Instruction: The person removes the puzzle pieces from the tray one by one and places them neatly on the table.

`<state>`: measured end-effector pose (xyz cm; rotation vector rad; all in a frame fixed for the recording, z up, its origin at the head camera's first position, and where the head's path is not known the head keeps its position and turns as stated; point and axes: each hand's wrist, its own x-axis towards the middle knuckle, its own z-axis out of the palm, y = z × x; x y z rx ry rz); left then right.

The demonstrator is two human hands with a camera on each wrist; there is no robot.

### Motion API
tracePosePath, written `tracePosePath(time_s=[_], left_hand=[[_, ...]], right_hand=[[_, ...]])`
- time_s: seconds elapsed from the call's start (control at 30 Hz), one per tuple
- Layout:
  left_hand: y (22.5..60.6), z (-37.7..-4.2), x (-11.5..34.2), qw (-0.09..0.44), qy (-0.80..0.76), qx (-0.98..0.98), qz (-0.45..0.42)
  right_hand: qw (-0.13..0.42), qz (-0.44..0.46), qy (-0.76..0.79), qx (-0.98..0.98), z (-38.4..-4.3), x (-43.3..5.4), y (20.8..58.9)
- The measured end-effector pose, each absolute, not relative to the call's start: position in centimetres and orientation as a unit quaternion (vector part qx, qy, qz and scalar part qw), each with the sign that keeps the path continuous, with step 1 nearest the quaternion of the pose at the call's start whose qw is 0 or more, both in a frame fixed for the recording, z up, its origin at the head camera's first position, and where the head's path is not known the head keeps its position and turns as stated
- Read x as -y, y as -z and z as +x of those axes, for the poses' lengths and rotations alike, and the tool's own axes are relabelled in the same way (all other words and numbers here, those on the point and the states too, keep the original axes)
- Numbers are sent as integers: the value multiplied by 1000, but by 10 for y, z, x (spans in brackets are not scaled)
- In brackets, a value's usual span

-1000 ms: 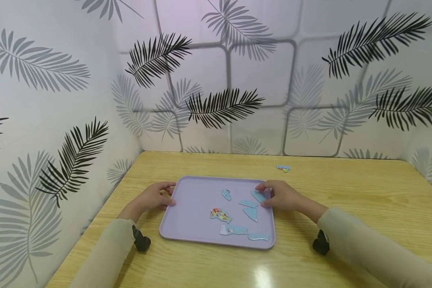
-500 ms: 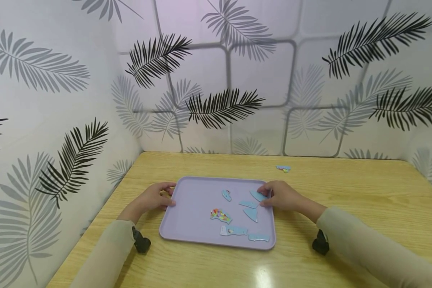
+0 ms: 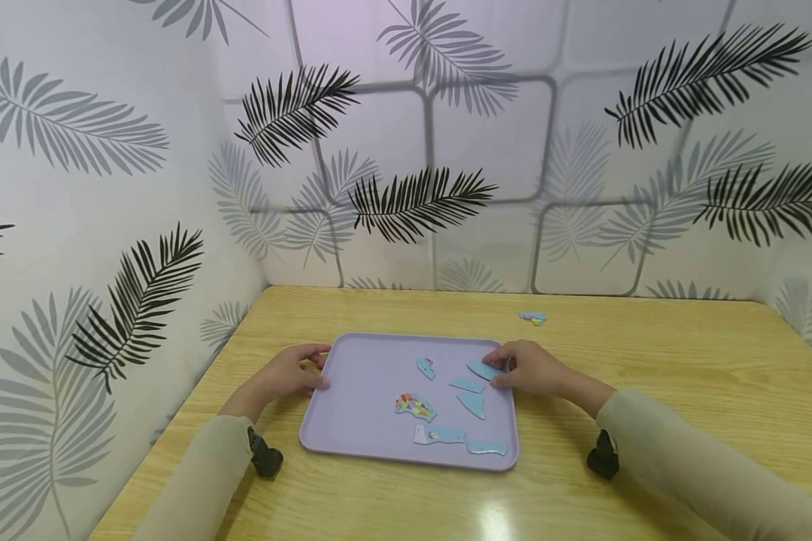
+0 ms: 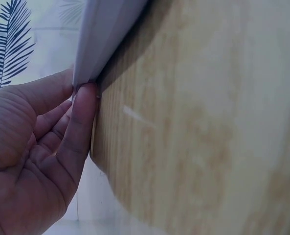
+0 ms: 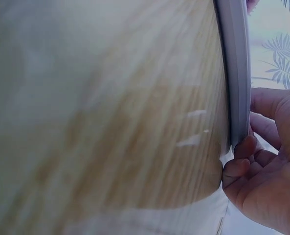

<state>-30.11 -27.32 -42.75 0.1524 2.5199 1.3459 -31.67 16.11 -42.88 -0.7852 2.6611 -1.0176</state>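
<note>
A shallow lilac tray (image 3: 359, 398) lies on the wooden table, carrying several light-blue puzzle pieces and a multicoloured one (image 3: 415, 406). My left hand (image 3: 287, 372) grips its left rim, thumb on top and another finger against the outer edge, as the left wrist view shows. Across from it, my right hand (image 3: 531, 368) holds the right rim, with thumb and index finger reaching inside over a light-blue piece (image 3: 482, 369), partly covered by the fingers. Curled fingers (image 5: 245, 147) press the rim's outer side in the right wrist view.
Beyond the tray's back right corner, one puzzle piece (image 3: 533, 318) lies on the table (image 3: 649, 361). A leaf-patterned wall covering (image 3: 480, 225) stands behind and on the left. Each wrist wears a small black device.
The light-blue piece under my right fingers has slid slightly left in the tray. My right fingertips have shifted a little; the left hand and tray look almost still.
</note>
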Motion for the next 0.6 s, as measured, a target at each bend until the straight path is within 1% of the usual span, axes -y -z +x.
tracePosePath(time_s=[0.13, 0.6], left_hand=[[425, -301, 273, 139, -466, -872, 53], [425, -299, 273, 142, -462, -874, 53]], right_hand=[[101, -257, 363, -890, -319, -165, 429], [99, -272, 385, -876, -322, -176, 419]])
